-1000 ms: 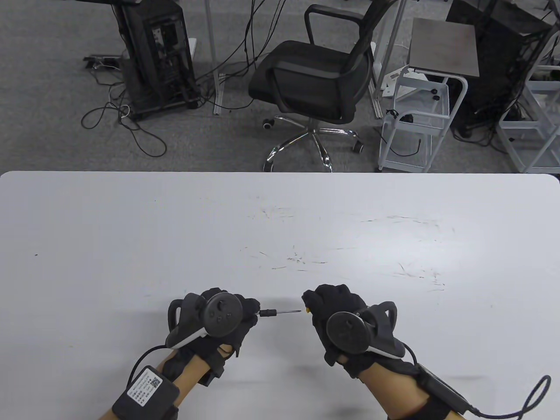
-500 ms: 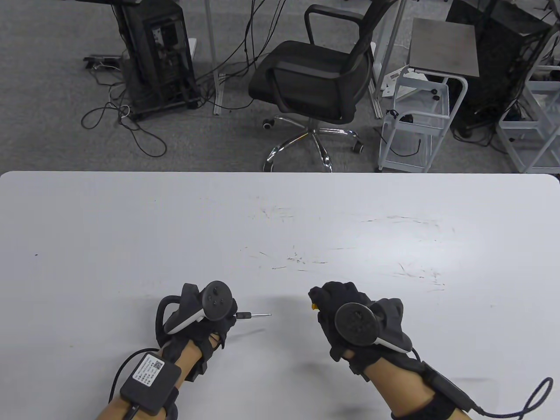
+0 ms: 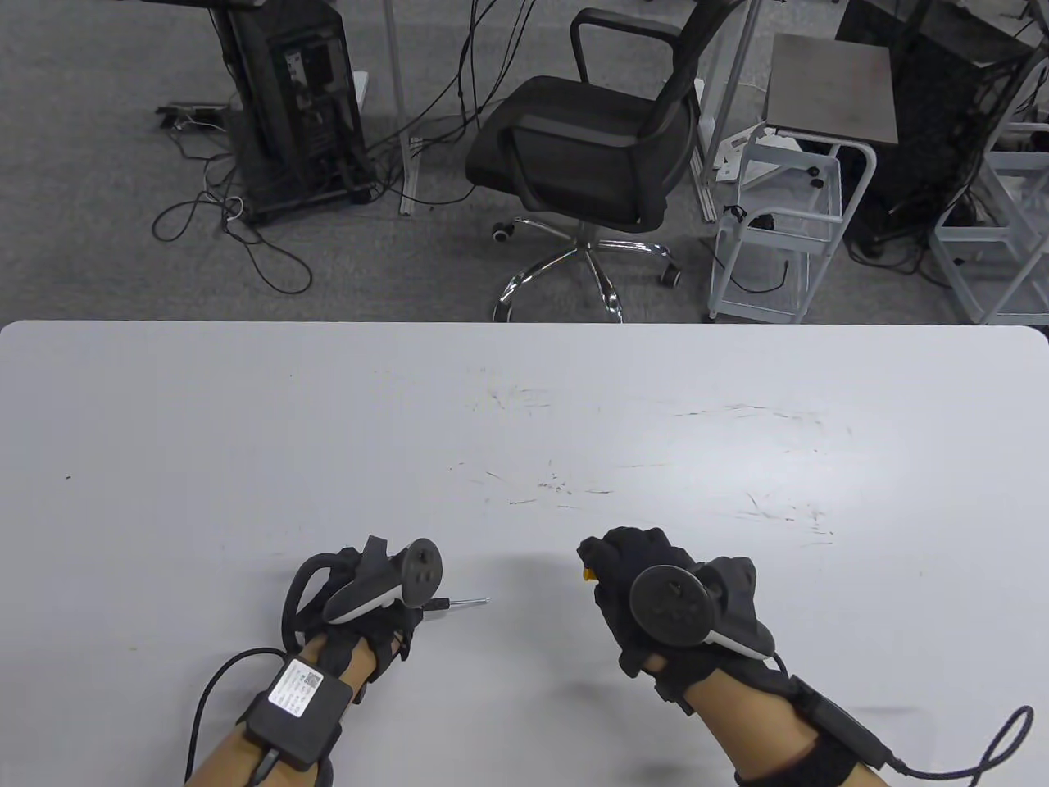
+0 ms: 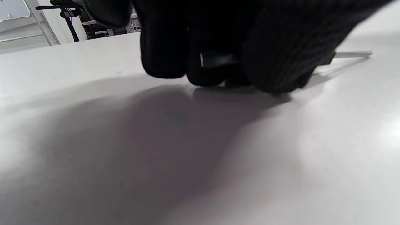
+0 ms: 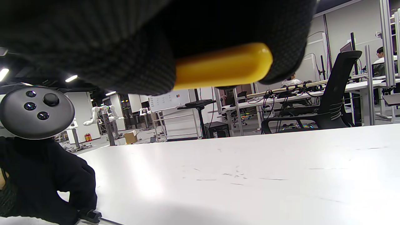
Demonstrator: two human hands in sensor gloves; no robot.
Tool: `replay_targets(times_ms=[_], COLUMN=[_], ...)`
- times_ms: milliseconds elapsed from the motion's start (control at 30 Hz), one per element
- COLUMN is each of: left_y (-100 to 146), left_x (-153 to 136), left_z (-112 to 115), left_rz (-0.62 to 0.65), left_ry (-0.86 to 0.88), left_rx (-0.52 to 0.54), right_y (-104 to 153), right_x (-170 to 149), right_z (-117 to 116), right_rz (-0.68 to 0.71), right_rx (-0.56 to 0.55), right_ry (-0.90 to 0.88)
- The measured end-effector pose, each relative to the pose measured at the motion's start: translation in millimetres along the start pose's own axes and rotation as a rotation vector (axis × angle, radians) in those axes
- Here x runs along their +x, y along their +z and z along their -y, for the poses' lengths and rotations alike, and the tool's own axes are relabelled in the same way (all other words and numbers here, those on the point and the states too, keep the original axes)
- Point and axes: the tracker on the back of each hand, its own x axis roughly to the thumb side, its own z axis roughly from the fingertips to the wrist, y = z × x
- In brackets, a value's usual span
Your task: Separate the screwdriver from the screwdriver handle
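Screwdriver (image 3: pixel 464 604) in left hand (image 3: pixel 369 611) (tip rightward) — handle (image 5: pixel 222 65) in right hand (image 3: pixel 647 598).

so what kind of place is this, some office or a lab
Probably a robotics lab in an open office. Beyond the white table stand an office chair and a computer tower with loose cables on grey carpet, and the right wrist view shows white robot arms among rows of desks.

On the table (image 3: pixel 524 393), the left hand (image 3: pixel 373 602) is near the front edge, with the screwdriver shaft (image 3: pixel 463 604) pointing right from it. The right hand (image 3: pixel 647 594) is well apart to the right, holding the screwdriver handle (image 5: pixel 222 65). An office chair (image 3: pixel 590 156) stands behind the table.
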Motion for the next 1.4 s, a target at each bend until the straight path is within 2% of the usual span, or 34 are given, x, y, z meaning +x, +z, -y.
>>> replay_targets(times_ms=[1100, 1233, 1400], left_y=[0, 7, 34], left_x=[-1, -9, -23], left_z=[-1, -17, -50], left_rz=[-0.002, -0.025, -0.007], left_ry=[0.006, 0.089, 0.272], left_rx=[-0.039, -0.079, 0.107], right_y=[-1, -2, -7], right_x=[-2, -3, -8], right_z=[1, -1, -12], right_rz=[-0.021, -0.025, -0.032], right_rx=[0.024, 0.034, 0.062], right_ry=[-0.002, -0.009, -0.009])
